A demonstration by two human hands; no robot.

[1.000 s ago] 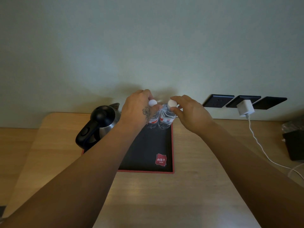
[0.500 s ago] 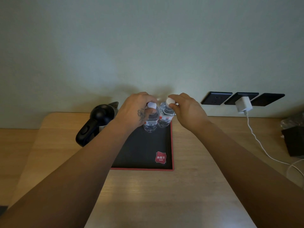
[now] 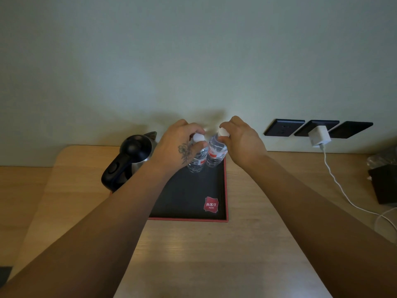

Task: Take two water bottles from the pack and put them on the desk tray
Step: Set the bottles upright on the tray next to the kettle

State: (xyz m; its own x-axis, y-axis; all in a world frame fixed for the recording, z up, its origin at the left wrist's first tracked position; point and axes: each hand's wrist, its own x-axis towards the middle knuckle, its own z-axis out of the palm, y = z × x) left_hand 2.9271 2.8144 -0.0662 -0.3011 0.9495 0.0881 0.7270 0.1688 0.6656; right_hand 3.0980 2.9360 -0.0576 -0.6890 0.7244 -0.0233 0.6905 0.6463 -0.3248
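Two small clear water bottles with white caps stand side by side at the far right corner of the black, red-rimmed desk tray (image 3: pixel 226 190). My left hand (image 3: pixel 178 145) grips the left bottle (image 3: pixel 197 160) around its neck and cap. The fingers of my right hand (image 3: pixel 242 140) pinch the white cap of the right bottle (image 3: pixel 216 153), which leans slightly left. Both bottle bases seem to rest on the tray. No pack is in view.
A black and steel kettle (image 3: pixel 129 158) stands at the tray's left back corner. Black wall sockets (image 3: pixel 283 127) hold a white charger (image 3: pixel 319 136) whose cable (image 3: pixel 343 194) trails over the wooden desk. A dark box (image 3: pixel 384 183) sits at the right edge.
Both hands with the bottles have shifted slightly toward me and down on the tray. The left bottle now stands a little nearer than the right one.
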